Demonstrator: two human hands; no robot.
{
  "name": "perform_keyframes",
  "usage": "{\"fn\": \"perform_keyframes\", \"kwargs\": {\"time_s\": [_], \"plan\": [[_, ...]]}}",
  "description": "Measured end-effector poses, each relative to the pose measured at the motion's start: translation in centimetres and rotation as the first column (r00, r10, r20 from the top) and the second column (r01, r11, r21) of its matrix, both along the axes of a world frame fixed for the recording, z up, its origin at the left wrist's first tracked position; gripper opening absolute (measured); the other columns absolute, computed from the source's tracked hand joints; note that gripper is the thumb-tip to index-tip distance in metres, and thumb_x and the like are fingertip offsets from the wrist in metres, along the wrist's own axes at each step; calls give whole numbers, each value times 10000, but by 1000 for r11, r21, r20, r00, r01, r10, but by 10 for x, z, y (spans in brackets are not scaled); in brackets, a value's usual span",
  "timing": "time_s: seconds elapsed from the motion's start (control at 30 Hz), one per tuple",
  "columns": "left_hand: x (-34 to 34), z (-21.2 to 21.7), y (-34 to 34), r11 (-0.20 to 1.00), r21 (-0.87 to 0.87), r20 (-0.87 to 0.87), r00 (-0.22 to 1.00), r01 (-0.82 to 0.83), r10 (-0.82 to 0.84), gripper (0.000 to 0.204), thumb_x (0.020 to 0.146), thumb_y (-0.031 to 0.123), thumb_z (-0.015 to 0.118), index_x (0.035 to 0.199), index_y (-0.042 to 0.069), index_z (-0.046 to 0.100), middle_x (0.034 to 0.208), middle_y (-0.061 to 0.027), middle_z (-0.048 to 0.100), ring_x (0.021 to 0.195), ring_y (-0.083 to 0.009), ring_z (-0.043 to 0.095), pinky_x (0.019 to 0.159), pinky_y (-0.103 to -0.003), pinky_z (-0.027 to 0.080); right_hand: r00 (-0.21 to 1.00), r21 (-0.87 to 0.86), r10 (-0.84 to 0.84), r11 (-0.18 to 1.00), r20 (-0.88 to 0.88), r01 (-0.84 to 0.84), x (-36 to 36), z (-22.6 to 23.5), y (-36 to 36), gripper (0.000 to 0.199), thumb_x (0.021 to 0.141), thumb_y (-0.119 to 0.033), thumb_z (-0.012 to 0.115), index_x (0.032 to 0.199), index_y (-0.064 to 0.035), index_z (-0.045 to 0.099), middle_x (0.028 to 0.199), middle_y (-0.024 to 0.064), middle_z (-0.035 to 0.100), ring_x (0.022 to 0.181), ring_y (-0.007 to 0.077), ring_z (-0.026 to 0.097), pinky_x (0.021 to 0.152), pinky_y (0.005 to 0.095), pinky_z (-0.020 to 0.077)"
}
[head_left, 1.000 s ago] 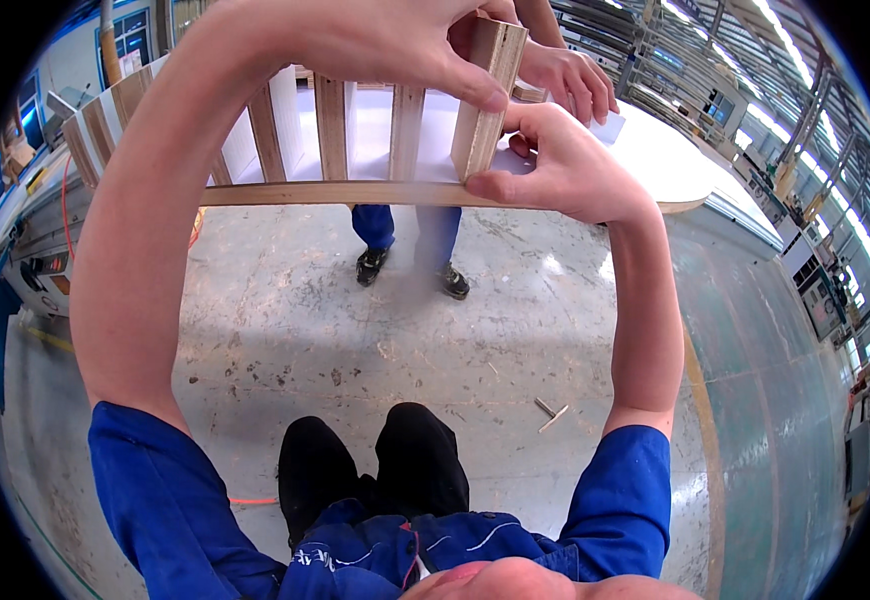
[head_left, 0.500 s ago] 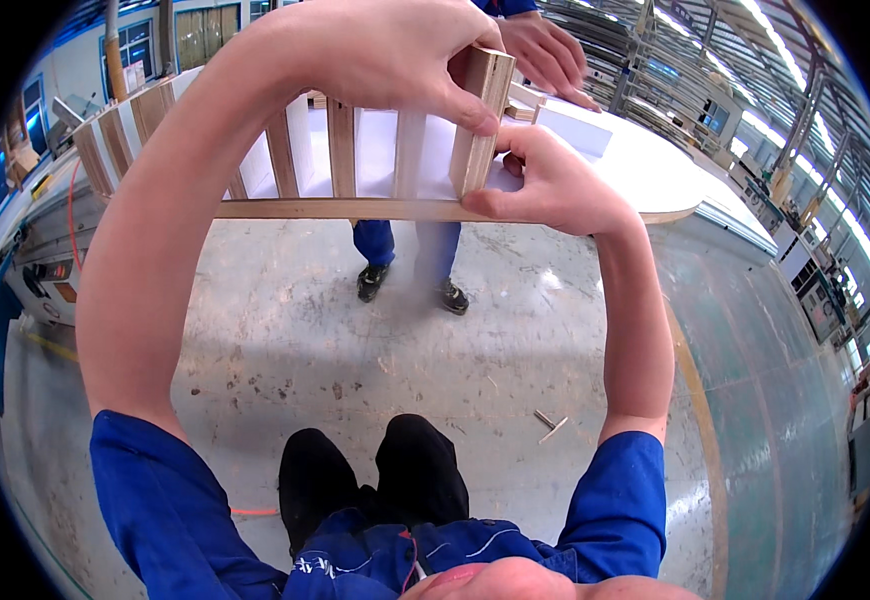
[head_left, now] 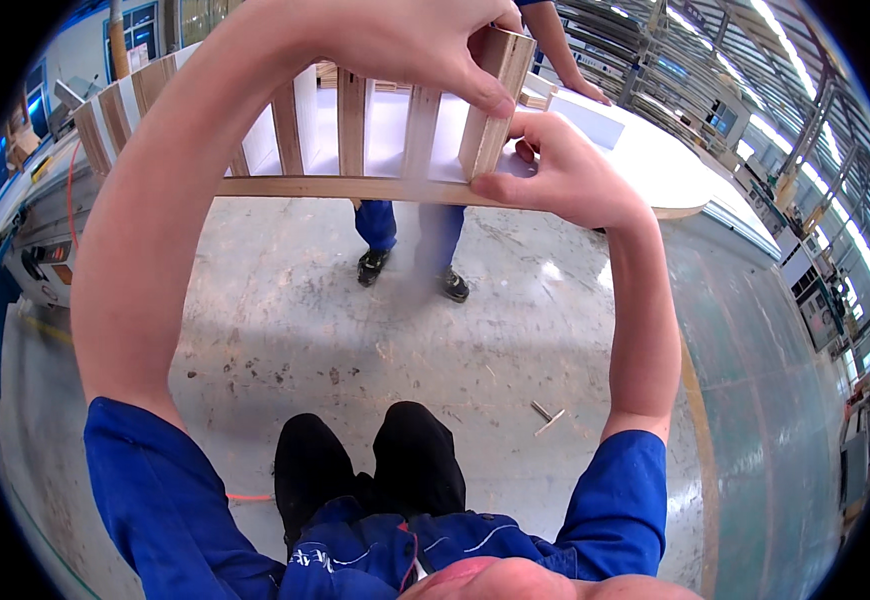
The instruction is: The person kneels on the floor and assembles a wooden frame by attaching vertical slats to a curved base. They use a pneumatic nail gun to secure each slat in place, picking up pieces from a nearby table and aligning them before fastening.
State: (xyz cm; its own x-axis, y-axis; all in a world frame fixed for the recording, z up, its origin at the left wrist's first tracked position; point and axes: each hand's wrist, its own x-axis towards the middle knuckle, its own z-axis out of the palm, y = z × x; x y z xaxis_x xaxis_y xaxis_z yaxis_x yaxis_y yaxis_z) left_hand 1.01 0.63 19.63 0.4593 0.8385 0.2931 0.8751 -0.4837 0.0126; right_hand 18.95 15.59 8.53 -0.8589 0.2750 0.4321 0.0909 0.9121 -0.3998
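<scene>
An upright plywood block with layered edges stands near the front edge of a white-faced board. My left hand closes over its upper part, thumb on the near face. Lower down, my right hand grips the same block from the right, its thumb by the bottom where block and board meet. To the left, several upright plywood strips with white sides stand in a row on the board. My left forearm hides part of that row.
Across the board a co-worker's hand rests near a white block; the co-worker's legs show beneath. Small sticks lie on the concrete floor. A machine with a control panel is at left.
Both hands and the block sit slightly higher and further right in the picture, as the view has shifted. The co-worker's hand has come down toward the board. My grip looks the same.
</scene>
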Motion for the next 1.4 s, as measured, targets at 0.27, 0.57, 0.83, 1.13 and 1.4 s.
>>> {"fn": "perform_keyframes", "kwargs": {"time_s": [0.27, 0.57, 0.83, 1.13, 1.4], "plan": [[4, 0, 6, 991, -51, 25, 991, -127, 128, 569, 834, 404, 780, 1084, -96, 679, 969, -217, 730, 898, -300, 706, 795, -377, 550, 1000, -14, -7, 1000, 30, 7, -2, 3, -5, 370, 813, -326, 771, 972, 0, 700, 792, 6, 575, 720, 96, 465, 618, 266, 353], [1, 2, 13, 989, -13, -3, 989, -147, 147, 711, 832, 403, 764, 1246, -148, 593, 1010, -232, 725, 944, -320, 708, 843, -368, 557, 799, -3, 130, 987, -588, -163, -5, -4, 29, 445, 1033, -384, 623, 1249, 5, 642, 1117, 123, 697, 1009, 162, 669, 860, 304, 537], [-1, 10, 11, 987, -148, 15, 998, -54, 57, 534, 860, 345, 738, 1181, -69, 630, 994, -190, 706, 916, -275, 680, 801, -368, 534, 538, 93, 253, 947, -804, -307, -35, 11, 2, 268, 1022, -32, 613, 1285, 22, 616, 1187, 58, 638, 1065, 131, 629, 907, 287, 536], [-9, -7, 28, 998, -64, 129, 991, -14, 22, 482, 863, 321, 743, 1144, -56, 637, 964, -144, 693, 883, -230, 651, 775, -349, 518, 588, 82, 247, 953, -770, -292, -41, 4, 6, 210, 1033, -46, 614, 1198, 64, 682, 1169, 108, 700, 1035, 145, 662, 902, 302, 559], [9, 0, -2, 996, -15, 8, 996, -91, 92, 532, 861, 342, 761, 1172, -69, 629, 1012, -151, 677, 917, -228, 641, 795, -339, 520, 590, 95, 263, 949, -763, -299, -45, 5, 1, 210, 1027, -42, 615, 1216, 26, 674, 1174, 98, 697, 1023, 137, 664, 893, 308, 564]]}}
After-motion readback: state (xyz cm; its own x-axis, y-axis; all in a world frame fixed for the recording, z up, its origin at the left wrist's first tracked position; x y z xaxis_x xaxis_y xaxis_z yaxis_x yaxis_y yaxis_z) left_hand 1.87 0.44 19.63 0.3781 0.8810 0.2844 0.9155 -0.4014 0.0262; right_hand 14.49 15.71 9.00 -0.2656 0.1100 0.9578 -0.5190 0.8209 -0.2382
